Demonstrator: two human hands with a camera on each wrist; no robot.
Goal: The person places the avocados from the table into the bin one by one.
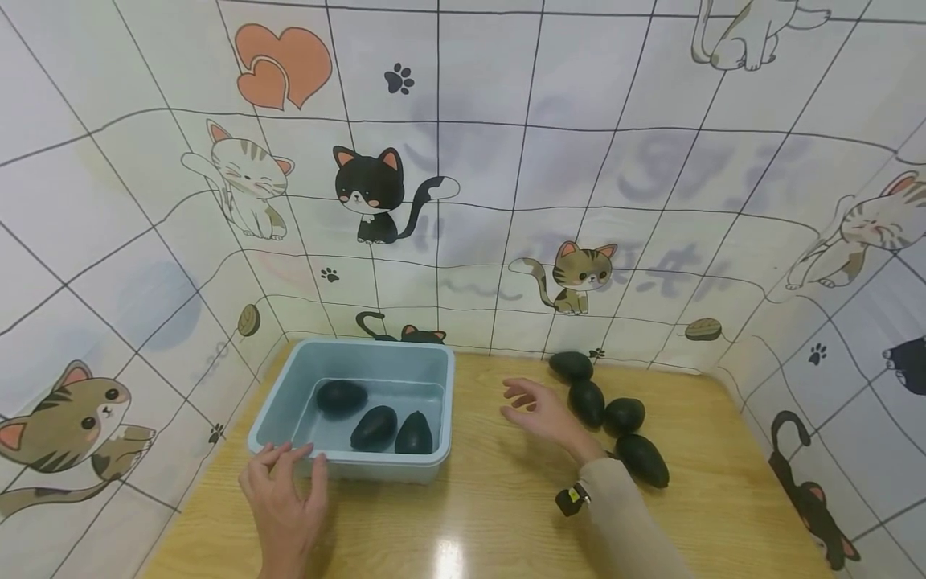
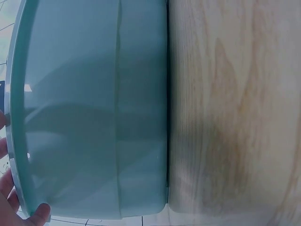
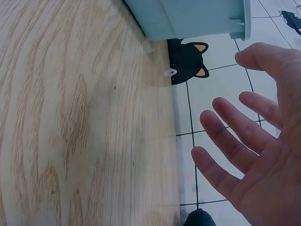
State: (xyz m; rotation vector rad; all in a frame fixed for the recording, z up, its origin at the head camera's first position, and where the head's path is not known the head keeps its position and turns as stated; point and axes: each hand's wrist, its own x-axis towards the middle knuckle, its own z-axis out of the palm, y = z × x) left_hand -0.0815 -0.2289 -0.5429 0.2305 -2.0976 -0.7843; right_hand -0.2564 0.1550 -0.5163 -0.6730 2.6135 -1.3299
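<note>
In the head view a light blue plastic bin (image 1: 447, 394) stands on the left of the wooden table, with three dark avocados (image 1: 342, 397) lying apart on its floor. My left hand (image 1: 284, 494) rests its fingertips on the near left part of the bin's rim, the thumb touching the front edge. Between the bin and a line of several dark avocados (image 1: 587, 404) hovers my right hand (image 1: 538, 408), its fingers loosely bent and holding nothing. The right wrist view shows the same hand (image 3: 254, 141) with fingers spread and the palm bare.
The wooden table (image 1: 499, 498) meets a covering printed with cats and grid lines (image 1: 477, 185) at the back and sides. A small black device (image 1: 571, 500) sits on the right wrist, by a beige sleeve (image 1: 629, 523).
</note>
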